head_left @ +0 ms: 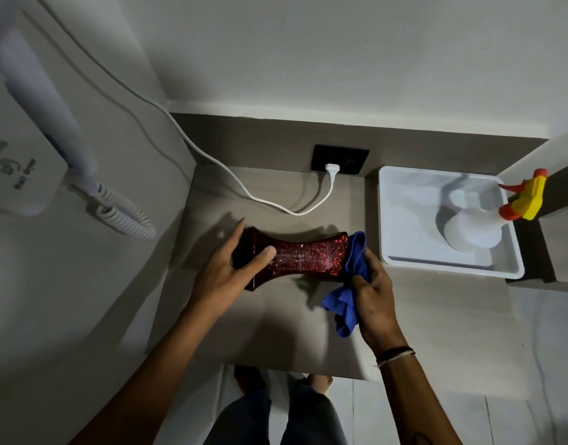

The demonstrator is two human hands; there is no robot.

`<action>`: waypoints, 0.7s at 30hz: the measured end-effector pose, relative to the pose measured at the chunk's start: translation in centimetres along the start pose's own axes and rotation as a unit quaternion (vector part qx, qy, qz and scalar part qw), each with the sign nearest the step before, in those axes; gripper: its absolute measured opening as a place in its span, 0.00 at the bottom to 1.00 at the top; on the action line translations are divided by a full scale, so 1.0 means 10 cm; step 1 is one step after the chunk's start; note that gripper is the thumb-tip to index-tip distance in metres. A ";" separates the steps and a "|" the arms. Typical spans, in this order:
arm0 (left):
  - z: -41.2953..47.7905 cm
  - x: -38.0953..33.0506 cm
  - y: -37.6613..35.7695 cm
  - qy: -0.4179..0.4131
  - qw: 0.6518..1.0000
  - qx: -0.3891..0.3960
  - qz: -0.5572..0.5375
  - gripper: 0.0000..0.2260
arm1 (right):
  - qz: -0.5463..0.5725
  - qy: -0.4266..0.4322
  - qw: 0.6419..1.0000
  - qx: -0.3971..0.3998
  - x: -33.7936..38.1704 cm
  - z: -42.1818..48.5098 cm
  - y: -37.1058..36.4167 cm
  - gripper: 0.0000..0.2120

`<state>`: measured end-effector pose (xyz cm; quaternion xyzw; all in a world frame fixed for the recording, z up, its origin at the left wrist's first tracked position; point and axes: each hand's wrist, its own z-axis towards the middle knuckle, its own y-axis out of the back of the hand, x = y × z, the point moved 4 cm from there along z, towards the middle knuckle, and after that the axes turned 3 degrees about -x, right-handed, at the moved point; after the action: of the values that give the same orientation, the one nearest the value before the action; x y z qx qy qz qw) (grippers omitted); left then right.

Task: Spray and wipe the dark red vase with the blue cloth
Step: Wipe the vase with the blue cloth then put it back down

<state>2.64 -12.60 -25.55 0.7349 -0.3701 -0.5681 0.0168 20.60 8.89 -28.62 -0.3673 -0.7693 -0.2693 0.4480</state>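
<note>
The dark red vase (pixel 295 256), flecked with bright red glitter and pinched at the waist, is held on its side just above a grey-brown counter (pixel 276 329), its length running left to right across the middle of the view from the head camera. The person's left hand (pixel 226 271) grips one flared end, the thumb laid across the front of the vase, the index finger stretched out straight along the far edge and the remaining fingers wrapped out of sight behind. The right hand (pixel 374 295) is closed around a bunched blue cloth (pixel 350 281), pressing its upper fold against the vase's opposite end while a loose tail of fabric hangs down below the palm. Dark and pale bands (pixel 396 354) circle the right wrist. To the right of the vase, well apart from it, a white tray (pixel 401 264) sits on the counter holding a white spray bottle (pixel 473 232) with a yellow and orange trigger head (pixel 526 200), which leans toward the tray's far right corner. Behind the vase, a white plug (pixel 332 169) sits in a black wall socket (pixel 350 159), its white cable (pixel 244 191) looping across the counter and up the wall. At far left, a white wall-mounted hair dryer (pixel 35 130) hangs with its coiled cord (pixel 128 216).
</note>
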 end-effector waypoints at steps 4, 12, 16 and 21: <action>0.01 0.01 -0.01 -0.064 0.994 0.085 0.041 0.58 | 0.000 0.003 1.000 0.003 0.09 0.17 -0.01 0.34; 0.04 -0.18 -0.03 -0.148 0.985 -0.011 0.091 0.42 | -0.156 0.165 0.974 0.011 0.26 -0.04 -0.11 0.39; 0.01 -0.26 -0.11 -0.170 0.980 -0.032 0.097 0.38 | -0.205 0.300 0.925 0.113 0.34 -0.41 -0.45 0.45; 0.02 -0.32 -0.12 -0.205 0.968 -0.048 0.137 0.32 | -0.366 0.389 0.827 0.174 0.15 -0.45 -0.65 0.53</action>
<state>2.84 -9.80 -23.53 0.5430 -0.4355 -0.7160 0.0534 17.09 2.21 -25.75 0.1608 -0.6432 -0.3956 0.6356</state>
